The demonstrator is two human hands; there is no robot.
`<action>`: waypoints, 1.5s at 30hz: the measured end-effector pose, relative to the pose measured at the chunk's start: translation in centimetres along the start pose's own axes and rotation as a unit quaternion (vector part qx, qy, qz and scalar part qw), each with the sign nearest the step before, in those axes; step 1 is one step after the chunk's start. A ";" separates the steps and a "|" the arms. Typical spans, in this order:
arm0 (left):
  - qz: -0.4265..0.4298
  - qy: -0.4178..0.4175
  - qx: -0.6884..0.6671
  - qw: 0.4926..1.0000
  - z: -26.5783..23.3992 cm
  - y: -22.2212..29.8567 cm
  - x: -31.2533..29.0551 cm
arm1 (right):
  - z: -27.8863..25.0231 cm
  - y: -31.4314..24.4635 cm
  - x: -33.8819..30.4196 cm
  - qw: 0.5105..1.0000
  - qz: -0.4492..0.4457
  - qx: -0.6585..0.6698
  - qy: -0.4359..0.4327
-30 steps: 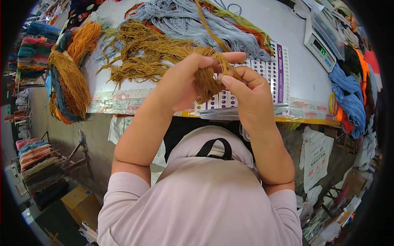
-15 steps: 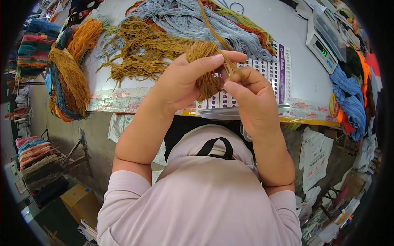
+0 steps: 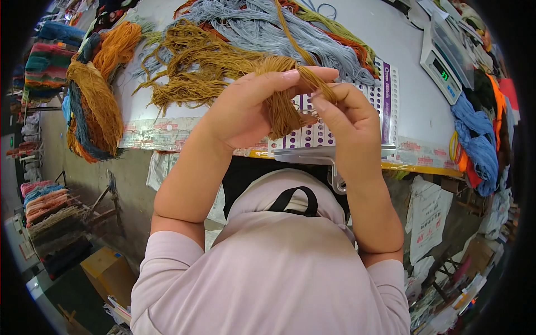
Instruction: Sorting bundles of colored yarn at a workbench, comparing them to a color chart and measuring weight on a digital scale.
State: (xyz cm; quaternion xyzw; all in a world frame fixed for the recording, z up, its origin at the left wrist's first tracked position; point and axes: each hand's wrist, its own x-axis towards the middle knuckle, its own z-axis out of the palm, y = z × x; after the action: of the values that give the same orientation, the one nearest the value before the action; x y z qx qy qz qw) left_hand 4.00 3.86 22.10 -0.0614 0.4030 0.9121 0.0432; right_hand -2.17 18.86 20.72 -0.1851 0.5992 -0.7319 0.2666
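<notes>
A folded bundle of golden-brown thread sits in my left hand, thumb over its top and fingers behind it. My right hand pinches strands of the same thread between thumb and fingertips, just right of the bundle. These strands run up toward the far side of the table. Below both hands lie white cards with rows of punched holes and a purple stripe. To the left of the bundle, loose golden-brown thread spreads over the table.
Light blue skeins lie at the back, among orange and green thread. A digital scale stands at the right, with blue thread hanging beyond it. A metal bracket juts from the table's near edge. Brown and orange hanks hang at the left.
My right hand has drawn slightly right, with the strands now stretched out over its fingertips. The left hand still holds the bundle in nearly the same place.
</notes>
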 end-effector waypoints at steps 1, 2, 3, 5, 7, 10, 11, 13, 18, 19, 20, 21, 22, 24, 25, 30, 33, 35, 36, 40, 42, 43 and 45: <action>0.000 0.000 0.000 1.000 -0.2 0.2 0.0 | 0.1 -0.1 0.1 0.998 -0.002 0.061 0.021; -0.003 -0.022 0.013 1.000 -0.5 0.4 -0.1 | 0.0 -0.2 0.1 0.998 -0.002 0.061 0.021; -0.007 -0.044 0.027 0.999 -0.7 0.6 -0.1 | -0.1 -0.3 0.0 0.998 0.027 0.048 0.006; -0.029 -0.055 0.003 0.998 -0.9 0.4 0.0 | -0.3 -0.8 -0.1 0.998 0.055 0.035 -0.008; -0.050 -0.064 -0.021 0.996 -1.0 0.2 0.0 | -0.3 -1.4 0.1 0.984 0.054 -0.154 -0.075; -0.037 -0.064 -0.033 0.997 -0.6 0.1 0.2 | -0.4 -1.5 0.4 0.980 0.056 -0.171 -0.088; -0.035 -0.071 -0.029 0.996 -0.4 0.1 0.2 | -0.4 -1.4 0.5 0.979 0.066 -0.171 -0.091; -0.031 -0.078 -0.024 0.996 -0.6 0.2 0.2 | -0.6 -0.9 0.3 0.986 0.066 -0.130 -0.084; -0.011 -0.012 0.018 1.000 -1.1 0.6 -0.1 | -0.9 -0.4 -0.1 0.995 0.040 -0.046 -0.083; -0.011 -0.012 0.018 1.000 -1.3 0.8 -0.2 | -0.9 -0.4 -0.1 0.996 0.041 -0.017 -0.077; -0.022 -0.026 0.026 0.999 -1.7 0.9 -0.3 | -0.9 -0.4 -0.2 0.997 0.042 0.011 -0.070; -0.033 -0.041 0.034 0.998 -1.9 1.0 -0.3 | -1.0 -0.3 -0.2 0.997 0.042 0.011 -0.070; -0.033 -0.041 0.034 0.998 -1.8 0.9 -0.3 | -1.0 -0.2 -0.1 0.996 0.051 0.022 -0.068; 0.016 -0.005 0.073 0.997 -0.9 0.8 -0.3 | -1.1 -0.2 -0.1 0.996 0.058 0.032 -0.066; 0.018 -0.007 0.074 0.997 -0.6 0.6 -0.3 | -1.2 -0.3 -0.1 0.995 0.065 0.040 -0.065; -0.038 -0.060 0.038 0.997 -0.7 0.6 -0.3 | 0.7 -1.4 -0.3 0.995 0.039 -0.051 -0.074; -0.016 -0.042 0.018 0.999 -0.3 0.3 -0.3 | 0.3 -0.8 -0.4 0.986 0.044 -0.160 -0.034; -0.014 -0.031 0.016 0.999 -0.3 0.2 -0.5 | 0.2 -0.5 -0.5 0.992 0.036 -0.122 -0.026; -0.015 -0.023 0.014 1.000 -0.3 0.1 -0.5 | 0.1 -0.3 -0.6 0.996 0.031 -0.085 -0.015; -0.009 -0.016 0.003 1.000 -0.4 0.2 -0.6 | -0.2 0.7 -0.6 0.998 -0.014 -0.056 -0.024; 0.000 0.014 0.008 1.000 -0.3 0.4 -0.5 | -0.8 1.6 0.1 0.992 -0.102 -0.058 -0.038; 0.002 0.013 0.009 1.000 -0.6 0.4 -0.4 | -0.9 1.2 -0.1 0.992 -0.104 -0.059 -0.039; 0.009 -0.049 0.035 0.998 -1.8 0.0 0.1 | -1.1 0.0 -0.4 0.996 0.041 0.053 -0.052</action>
State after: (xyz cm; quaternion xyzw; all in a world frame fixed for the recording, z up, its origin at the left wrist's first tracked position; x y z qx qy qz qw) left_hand 4.07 2.53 20.86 -0.0115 0.4327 0.8997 0.0566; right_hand -2.47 19.97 20.55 -0.1839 0.5518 -0.7405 0.3368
